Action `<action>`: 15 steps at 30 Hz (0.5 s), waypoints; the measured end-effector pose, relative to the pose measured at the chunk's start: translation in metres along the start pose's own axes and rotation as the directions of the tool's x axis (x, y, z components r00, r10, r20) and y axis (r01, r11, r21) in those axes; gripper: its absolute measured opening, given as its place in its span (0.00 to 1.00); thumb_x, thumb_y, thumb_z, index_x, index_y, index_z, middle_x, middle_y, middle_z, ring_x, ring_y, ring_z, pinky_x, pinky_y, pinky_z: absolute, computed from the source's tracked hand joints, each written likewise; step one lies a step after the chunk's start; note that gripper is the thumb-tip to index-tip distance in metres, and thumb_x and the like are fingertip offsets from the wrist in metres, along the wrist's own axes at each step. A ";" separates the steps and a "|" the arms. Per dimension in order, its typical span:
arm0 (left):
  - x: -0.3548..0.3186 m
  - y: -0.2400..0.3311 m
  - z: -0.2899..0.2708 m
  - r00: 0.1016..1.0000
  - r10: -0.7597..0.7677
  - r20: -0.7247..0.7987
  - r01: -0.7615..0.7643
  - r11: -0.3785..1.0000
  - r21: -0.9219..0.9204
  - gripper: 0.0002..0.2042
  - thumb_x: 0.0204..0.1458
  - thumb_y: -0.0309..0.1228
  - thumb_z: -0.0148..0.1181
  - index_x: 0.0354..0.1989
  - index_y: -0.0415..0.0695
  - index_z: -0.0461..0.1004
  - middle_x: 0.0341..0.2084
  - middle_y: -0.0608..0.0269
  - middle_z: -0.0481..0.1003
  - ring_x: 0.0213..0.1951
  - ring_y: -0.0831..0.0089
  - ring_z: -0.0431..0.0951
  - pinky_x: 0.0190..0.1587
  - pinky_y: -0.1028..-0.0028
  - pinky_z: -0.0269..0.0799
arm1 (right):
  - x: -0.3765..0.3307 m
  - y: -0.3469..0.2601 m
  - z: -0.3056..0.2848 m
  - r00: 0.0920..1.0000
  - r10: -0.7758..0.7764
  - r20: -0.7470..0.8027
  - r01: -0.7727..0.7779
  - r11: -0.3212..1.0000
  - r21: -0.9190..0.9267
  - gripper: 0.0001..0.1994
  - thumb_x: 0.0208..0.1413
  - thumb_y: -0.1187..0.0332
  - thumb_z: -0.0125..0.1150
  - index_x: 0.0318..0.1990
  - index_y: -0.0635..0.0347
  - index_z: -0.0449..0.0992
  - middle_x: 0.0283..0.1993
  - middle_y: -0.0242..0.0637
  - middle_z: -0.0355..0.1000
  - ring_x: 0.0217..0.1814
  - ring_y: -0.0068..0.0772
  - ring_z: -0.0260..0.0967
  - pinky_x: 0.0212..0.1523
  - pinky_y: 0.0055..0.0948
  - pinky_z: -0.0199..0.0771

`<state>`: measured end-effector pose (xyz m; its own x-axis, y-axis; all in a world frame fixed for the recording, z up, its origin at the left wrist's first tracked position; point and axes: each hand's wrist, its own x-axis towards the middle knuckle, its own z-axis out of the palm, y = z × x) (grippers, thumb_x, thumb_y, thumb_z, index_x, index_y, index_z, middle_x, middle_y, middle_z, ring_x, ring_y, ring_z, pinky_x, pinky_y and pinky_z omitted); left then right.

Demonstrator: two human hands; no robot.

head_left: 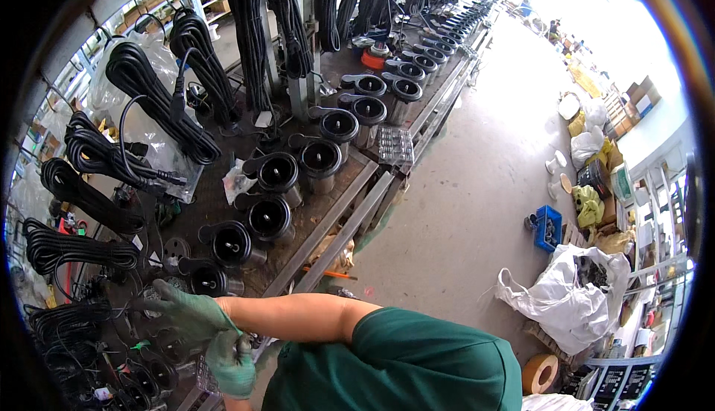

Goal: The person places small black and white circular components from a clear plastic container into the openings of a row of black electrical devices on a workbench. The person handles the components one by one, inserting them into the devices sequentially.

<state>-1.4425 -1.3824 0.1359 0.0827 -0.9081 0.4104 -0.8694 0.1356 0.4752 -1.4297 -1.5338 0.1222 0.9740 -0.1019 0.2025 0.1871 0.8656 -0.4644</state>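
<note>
Both my hands wear thin grey-green gloves. My right hand (182, 313) reaches leftward over the bench, fingers stretched out and apart, holding nothing that I can see. Just below its wrist, my left hand (231, 366) is closed with the thumb up, pinching the stretched cuff (232, 320) of the right glove. Nearest to the right hand is a black-topped metal cylinder (207, 280) with a side handle and a pin in its middle. Similar cylinders, among them one like a cup (232, 245), run in a row along the bench. Dark parts beneath the hands are partly hidden.
Coiled black cables (160, 102) hang from hooks along the left side. A metal rail (328, 243) edges the bench, with a clear plastic tray (395, 145) on it. Across the floor stand a blue crate (548, 228) and a white sack (570, 303).
</note>
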 end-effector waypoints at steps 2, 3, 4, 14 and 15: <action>-0.011 -0.009 -0.005 0.999 -0.048 -0.009 0.048 0.997 -0.063 0.08 0.58 0.31 0.66 0.36 0.40 0.75 0.29 0.48 0.74 0.33 0.45 0.75 0.38 0.53 0.70 | 0.003 -0.001 0.002 0.995 -0.057 0.085 0.051 0.996 0.069 0.53 0.56 0.18 0.39 0.66 0.60 0.72 0.47 0.54 0.79 0.55 0.53 0.78 0.59 0.61 0.73; -0.015 -0.012 -0.015 0.990 -0.128 0.059 0.134 0.986 -0.097 0.10 0.63 0.33 0.62 0.41 0.38 0.76 0.35 0.51 0.76 0.38 0.55 0.77 0.42 0.61 0.72 | 0.003 -0.003 0.003 0.990 -0.074 0.122 0.060 0.992 0.111 0.54 0.55 0.17 0.37 0.66 0.61 0.72 0.46 0.55 0.79 0.54 0.54 0.78 0.58 0.61 0.73; -0.025 -0.019 -0.017 0.984 -0.175 0.027 0.177 0.964 -0.196 0.10 0.63 0.34 0.61 0.42 0.38 0.76 0.37 0.51 0.76 0.39 0.56 0.77 0.44 0.61 0.72 | 0.000 -0.006 0.004 0.987 -0.067 0.148 0.043 0.985 0.165 0.55 0.55 0.16 0.37 0.66 0.62 0.72 0.46 0.55 0.79 0.53 0.55 0.78 0.57 0.62 0.74; -0.049 -0.070 0.001 0.715 -0.668 -0.208 0.415 0.644 -0.642 0.12 0.66 0.33 0.56 0.49 0.35 0.76 0.45 0.55 0.78 0.44 0.62 0.77 0.53 0.63 0.73 | -0.054 0.018 0.067 0.890 0.285 0.356 -0.419 0.818 0.394 0.63 0.50 0.13 0.30 0.66 0.71 0.68 0.52 0.63 0.76 0.48 0.57 0.77 0.51 0.55 0.77; -0.049 -0.071 0.003 0.704 -0.684 -0.193 0.419 0.619 -0.664 0.12 0.66 0.33 0.56 0.50 0.36 0.75 0.46 0.55 0.78 0.44 0.62 0.77 0.53 0.63 0.73 | -0.053 0.024 0.065 0.877 0.250 0.411 -0.410 0.835 0.368 0.64 0.51 0.13 0.28 0.66 0.73 0.68 0.53 0.63 0.76 0.50 0.58 0.77 0.52 0.54 0.77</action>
<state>-1.3861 -1.3483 0.0796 0.7466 -0.6553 0.1145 -0.1801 -0.0334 0.9831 -1.4851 -1.4759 0.1568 0.8481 0.3286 0.4156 -0.2906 0.9444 -0.1538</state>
